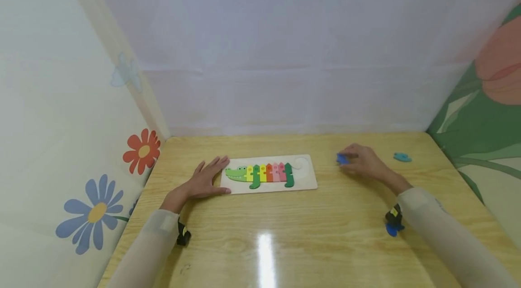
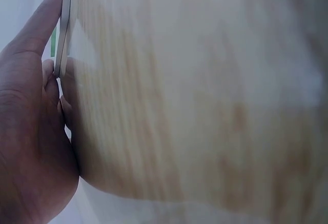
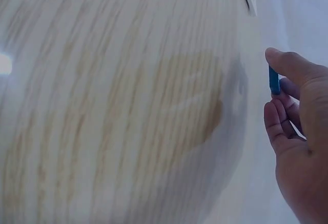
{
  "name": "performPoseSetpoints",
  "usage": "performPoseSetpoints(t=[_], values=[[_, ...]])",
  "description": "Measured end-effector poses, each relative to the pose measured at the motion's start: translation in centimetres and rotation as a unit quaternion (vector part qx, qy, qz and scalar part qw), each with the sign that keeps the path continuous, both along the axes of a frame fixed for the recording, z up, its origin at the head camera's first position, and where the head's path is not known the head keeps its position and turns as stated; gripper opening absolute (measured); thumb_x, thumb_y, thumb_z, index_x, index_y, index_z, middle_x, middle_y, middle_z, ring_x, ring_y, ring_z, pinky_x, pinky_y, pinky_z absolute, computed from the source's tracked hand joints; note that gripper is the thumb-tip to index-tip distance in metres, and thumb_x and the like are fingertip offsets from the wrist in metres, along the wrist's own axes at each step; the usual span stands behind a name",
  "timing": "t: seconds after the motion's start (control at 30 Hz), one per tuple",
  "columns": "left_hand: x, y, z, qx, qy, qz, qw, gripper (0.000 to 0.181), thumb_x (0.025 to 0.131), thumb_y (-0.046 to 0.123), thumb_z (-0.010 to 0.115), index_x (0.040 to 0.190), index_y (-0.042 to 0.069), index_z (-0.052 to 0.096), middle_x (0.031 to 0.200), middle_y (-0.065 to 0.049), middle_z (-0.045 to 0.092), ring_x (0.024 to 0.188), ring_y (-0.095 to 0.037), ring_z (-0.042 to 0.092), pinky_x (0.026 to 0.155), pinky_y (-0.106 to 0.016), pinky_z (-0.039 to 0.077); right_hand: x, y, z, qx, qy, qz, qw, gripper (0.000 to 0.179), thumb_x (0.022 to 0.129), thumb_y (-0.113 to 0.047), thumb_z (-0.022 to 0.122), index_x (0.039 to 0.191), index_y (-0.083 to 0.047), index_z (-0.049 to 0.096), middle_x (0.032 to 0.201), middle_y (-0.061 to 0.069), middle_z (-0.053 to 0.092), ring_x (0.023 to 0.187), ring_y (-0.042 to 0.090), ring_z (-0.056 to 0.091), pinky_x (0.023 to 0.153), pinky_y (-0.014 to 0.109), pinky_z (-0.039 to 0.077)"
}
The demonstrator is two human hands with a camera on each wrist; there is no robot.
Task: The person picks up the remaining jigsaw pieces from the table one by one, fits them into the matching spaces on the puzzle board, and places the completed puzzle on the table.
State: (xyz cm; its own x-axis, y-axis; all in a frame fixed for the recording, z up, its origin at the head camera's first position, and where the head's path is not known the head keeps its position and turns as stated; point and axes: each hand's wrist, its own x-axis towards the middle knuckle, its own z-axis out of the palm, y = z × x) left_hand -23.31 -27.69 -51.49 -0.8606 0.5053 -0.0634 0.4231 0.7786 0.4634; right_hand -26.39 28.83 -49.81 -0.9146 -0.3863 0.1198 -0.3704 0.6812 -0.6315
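A pale wooden puzzle board (image 1: 268, 188) lies on the table with a crocodile made of coloured pieces in it, its green head (image 1: 236, 174) at the left. A curled tail-shaped recess (image 1: 302, 164) shows bare wood at the right end. My left hand (image 1: 206, 178) rests at the board's left edge, fingers spread, with fingertips and thumb on the rim. To the right of the board, my right hand (image 1: 362, 161) pinches a blue puzzle piece (image 1: 341, 159) between thumb and fingers. In the right wrist view that piece (image 3: 274, 80) is seen edge-on, above the table.
A teal puzzle piece (image 1: 402, 157) lies farther right on the wooden table (image 1: 325, 233). White cloth (image 1: 260, 53) hangs behind the table, and flower-printed panels (image 1: 97, 211) stand at both sides. Each wrist wears a small dark camera (image 1: 183, 235).
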Motion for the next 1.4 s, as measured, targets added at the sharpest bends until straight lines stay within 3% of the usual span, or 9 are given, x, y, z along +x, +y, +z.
performPoseSetpoints(t=[0.43, 0.7, 1.0, 1.4], values=[[-0.1, -0.1, -0.2, -0.004, 0.002, -0.001, 1.0000, 0.104, 0.091, 0.055, 0.079, 0.168, 0.007, 0.028, 0.176, -0.014, 0.022, 0.162, -0.042, 0.014, 0.122, -0.073, 0.002, 0.9, -2.1, 1.2, 0.012, 0.012, 0.008, 0.9998, 0.043, 0.086, -0.010, 0.089, 0.123, 0.003, 0.073, 0.117, 0.019, 0.072, 0.109, 0.039, 0.070, 0.097, 0.056, 0.057], [-0.2, -0.1, -0.4, -0.008, -0.002, -0.002, 1.0000, 0.105, 0.092, 0.057, 0.078, 0.169, 0.009, 0.026, 0.177, -0.012, 0.019, 0.163, -0.039, 0.012, 0.123, -0.071, 0.000, 1.1, -3.3, 1.3, 0.002, 0.039, 0.028, 0.9989, 0.042, 0.083, -0.009, 0.091, 0.120, 0.003, 0.076, 0.111, 0.016, 0.072, 0.101, 0.033, 0.071, 0.090, 0.050, 0.061], [-0.2, -0.1, -0.4, 0.003, 0.000, -0.001, 1.0000, 0.104, 0.092, 0.054, 0.079, 0.168, 0.007, 0.027, 0.176, -0.014, 0.020, 0.162, -0.042, 0.012, 0.122, -0.073, -0.001, 1.5, -4.3, 1.2, -0.024, 0.032, 0.038, 0.9985, 0.043, 0.082, -0.005, 0.091, 0.121, 0.005, 0.074, 0.111, 0.017, 0.071, 0.103, 0.037, 0.071, 0.092, 0.051, 0.061], [-0.1, -0.1, -0.3, 0.000, 0.001, 0.001, 1.0000, 0.105, 0.091, 0.053, 0.079, 0.168, 0.007, 0.026, 0.176, -0.015, 0.021, 0.162, -0.042, 0.012, 0.123, -0.073, 0.000, 1.6, -6.2, 1.2, -0.023, 0.064, 0.064, 0.9957, 0.042, 0.080, -0.008, 0.093, 0.118, 0.003, 0.076, 0.110, 0.014, 0.073, 0.099, 0.030, 0.071, 0.089, 0.048, 0.061]])
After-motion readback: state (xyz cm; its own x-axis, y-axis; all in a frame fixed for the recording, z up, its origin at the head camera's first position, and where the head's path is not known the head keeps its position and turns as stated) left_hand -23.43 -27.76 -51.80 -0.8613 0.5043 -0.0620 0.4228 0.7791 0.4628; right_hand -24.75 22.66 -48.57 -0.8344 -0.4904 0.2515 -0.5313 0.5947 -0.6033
